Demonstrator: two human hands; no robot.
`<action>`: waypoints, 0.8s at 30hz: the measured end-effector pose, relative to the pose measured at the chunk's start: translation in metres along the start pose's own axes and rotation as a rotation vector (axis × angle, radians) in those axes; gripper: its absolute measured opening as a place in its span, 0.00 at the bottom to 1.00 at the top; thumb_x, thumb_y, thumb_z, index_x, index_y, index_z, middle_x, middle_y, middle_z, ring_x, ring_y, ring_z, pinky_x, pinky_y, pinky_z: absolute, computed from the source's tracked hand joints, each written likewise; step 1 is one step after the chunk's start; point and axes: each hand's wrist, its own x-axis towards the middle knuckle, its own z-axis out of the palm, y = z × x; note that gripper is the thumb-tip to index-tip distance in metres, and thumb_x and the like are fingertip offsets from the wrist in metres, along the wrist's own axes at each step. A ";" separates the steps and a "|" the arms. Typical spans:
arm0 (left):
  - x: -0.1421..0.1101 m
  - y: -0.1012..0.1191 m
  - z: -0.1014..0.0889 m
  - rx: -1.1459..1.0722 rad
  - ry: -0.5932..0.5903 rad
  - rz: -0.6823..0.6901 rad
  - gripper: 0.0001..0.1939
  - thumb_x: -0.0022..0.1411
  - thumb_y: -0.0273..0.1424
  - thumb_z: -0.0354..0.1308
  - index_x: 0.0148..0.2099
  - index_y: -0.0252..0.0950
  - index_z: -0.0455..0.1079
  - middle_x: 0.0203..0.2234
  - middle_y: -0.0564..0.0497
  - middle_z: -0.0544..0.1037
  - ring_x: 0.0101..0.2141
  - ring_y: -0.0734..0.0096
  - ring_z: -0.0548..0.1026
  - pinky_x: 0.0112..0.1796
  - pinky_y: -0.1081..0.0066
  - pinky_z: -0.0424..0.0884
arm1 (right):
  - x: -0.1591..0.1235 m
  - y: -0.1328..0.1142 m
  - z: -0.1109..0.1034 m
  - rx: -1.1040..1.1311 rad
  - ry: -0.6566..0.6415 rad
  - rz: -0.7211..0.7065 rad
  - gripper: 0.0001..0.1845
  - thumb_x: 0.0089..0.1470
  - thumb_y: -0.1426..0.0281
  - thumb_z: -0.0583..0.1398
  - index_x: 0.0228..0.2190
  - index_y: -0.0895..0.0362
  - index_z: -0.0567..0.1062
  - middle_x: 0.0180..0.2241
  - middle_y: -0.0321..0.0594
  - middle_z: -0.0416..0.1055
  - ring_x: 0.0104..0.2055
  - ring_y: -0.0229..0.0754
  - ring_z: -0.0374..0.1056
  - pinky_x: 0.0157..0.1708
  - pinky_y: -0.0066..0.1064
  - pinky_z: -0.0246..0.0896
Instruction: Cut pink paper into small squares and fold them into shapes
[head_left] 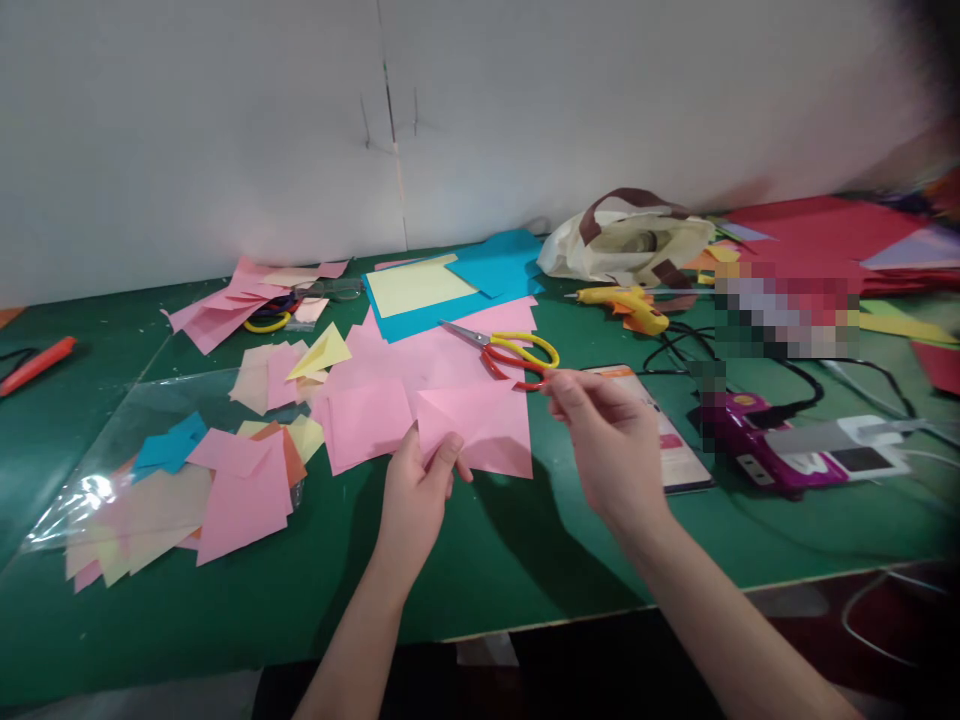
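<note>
Near the tabletop's (225,630) left edge, a glossy, clear plastic bag (97,485) lay flat with paper pieces (244,505), whether inside or on top unclear; a cream cloth bag (570,252) slumped by the back edge. Toward the front edge, the left hand (420,480) pinched a folded pink sheet (480,425); the right hand (611,430) curled beside metal-bladed scissors (480,338), its hold indeterminable.

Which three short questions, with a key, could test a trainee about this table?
1. True or false: the left hand holds yellow paper.
2. What colours are the handles of the metal-bladed scissors near the right hand?
3. Fill in, from this view: the yellow plastic glue gun lies ___ the cream bag with brown handle.

Key: 1. False, it holds pink paper; 2. yellow and red; 3. in front of.
</note>
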 end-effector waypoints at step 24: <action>-0.003 -0.005 0.000 0.352 0.186 0.243 0.04 0.56 0.31 0.57 0.35 0.38 0.71 0.21 0.53 0.77 0.23 0.69 0.76 0.27 0.73 0.70 | -0.016 0.002 0.011 -0.528 -0.410 -0.516 0.25 0.47 0.61 0.65 0.48 0.43 0.69 0.58 0.41 0.47 0.60 0.56 0.49 0.53 0.48 0.56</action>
